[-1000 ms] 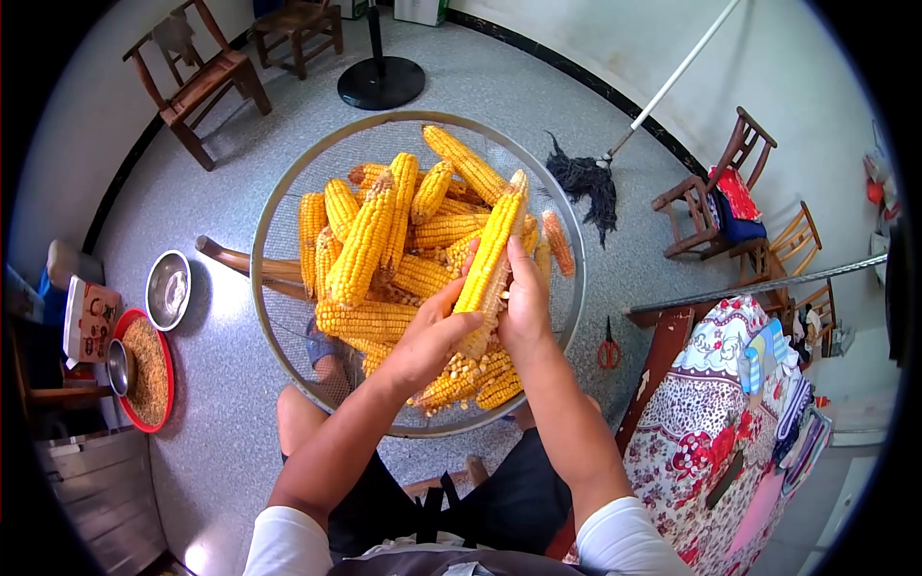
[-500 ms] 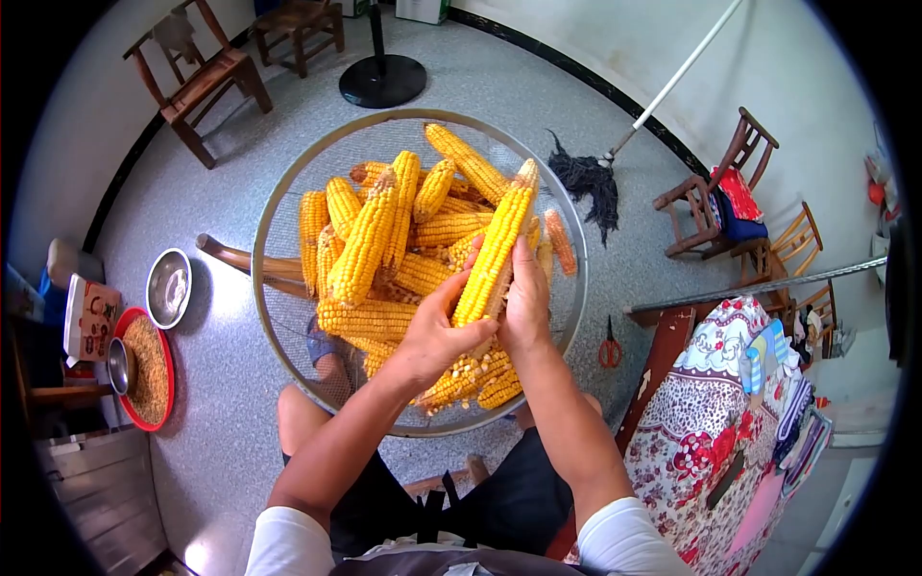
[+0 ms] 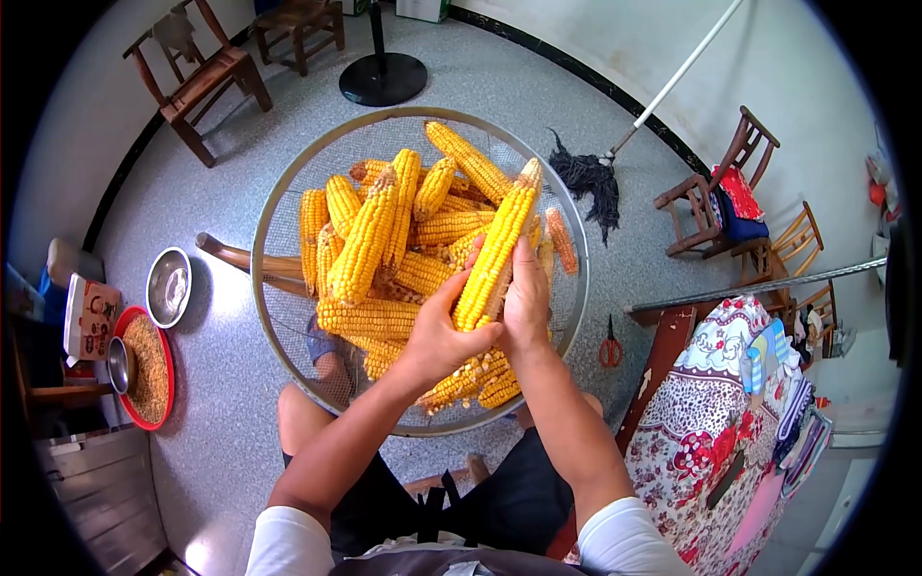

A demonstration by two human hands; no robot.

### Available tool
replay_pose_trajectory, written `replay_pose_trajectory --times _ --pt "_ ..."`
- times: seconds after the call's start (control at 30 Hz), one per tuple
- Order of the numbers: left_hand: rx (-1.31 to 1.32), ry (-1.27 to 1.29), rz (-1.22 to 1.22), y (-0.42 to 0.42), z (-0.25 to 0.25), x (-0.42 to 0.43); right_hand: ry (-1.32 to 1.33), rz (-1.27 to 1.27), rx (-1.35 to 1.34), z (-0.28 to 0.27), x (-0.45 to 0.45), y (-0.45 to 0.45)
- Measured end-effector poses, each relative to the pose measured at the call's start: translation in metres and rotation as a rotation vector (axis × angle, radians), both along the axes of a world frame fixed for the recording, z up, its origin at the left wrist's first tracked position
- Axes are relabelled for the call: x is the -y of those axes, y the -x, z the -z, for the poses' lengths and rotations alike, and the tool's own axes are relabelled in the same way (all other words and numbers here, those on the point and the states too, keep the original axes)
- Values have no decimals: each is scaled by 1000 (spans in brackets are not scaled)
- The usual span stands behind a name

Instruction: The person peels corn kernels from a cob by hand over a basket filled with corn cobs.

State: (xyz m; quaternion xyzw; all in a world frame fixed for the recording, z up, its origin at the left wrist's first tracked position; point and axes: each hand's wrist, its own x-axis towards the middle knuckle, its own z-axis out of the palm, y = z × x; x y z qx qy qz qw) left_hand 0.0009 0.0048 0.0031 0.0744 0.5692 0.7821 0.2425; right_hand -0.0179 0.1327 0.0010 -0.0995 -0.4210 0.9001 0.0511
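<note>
A long yellow corn cob (image 3: 497, 252) is gripped in both hands above a round wire-mesh sieve (image 3: 288, 182). My left hand (image 3: 444, 331) wraps its lower left side, thumb lying across near the bottom end. My right hand (image 3: 525, 302) closes along the cob's right side, where a strip without kernels shows. Underneath, a heap of whole corn cobs (image 3: 368, 240) lies in the sieve. Loose kernels (image 3: 471, 370) lie among the cobs just below my hands. At the sieve's right edge rests a bare reddish cob (image 3: 561, 242).
On the left floor stand a metal bowl (image 3: 169, 288) and a red basin (image 3: 149, 384) of grain. Scissors (image 3: 610, 346) and a mop (image 3: 588, 182) are on the right. A flowered cloth (image 3: 663, 451) covers a surface at lower right. Wooden chairs (image 3: 206, 82) stand along the walls.
Both hands keep their hold on the cob, which stays in nearly the same place. My left thumb has shifted very slightly by the cob's lower end.
</note>
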Motion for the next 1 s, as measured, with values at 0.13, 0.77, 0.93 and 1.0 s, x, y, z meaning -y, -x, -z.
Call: replay_pose_trajectory --times 0.13,0.77,0.93,1.0 --pt "-76 59 -32 0 2 -1 -26 2 -12 2 0 1" --pt "196 -142 62 3 4 2 -66 107 91 3 -3 3" --pt "-18 48 -16 4 7 -4 -103 141 78 7 0 2" --pt "11 53 -16 4 8 -4 -145 171 93 6 1 3"
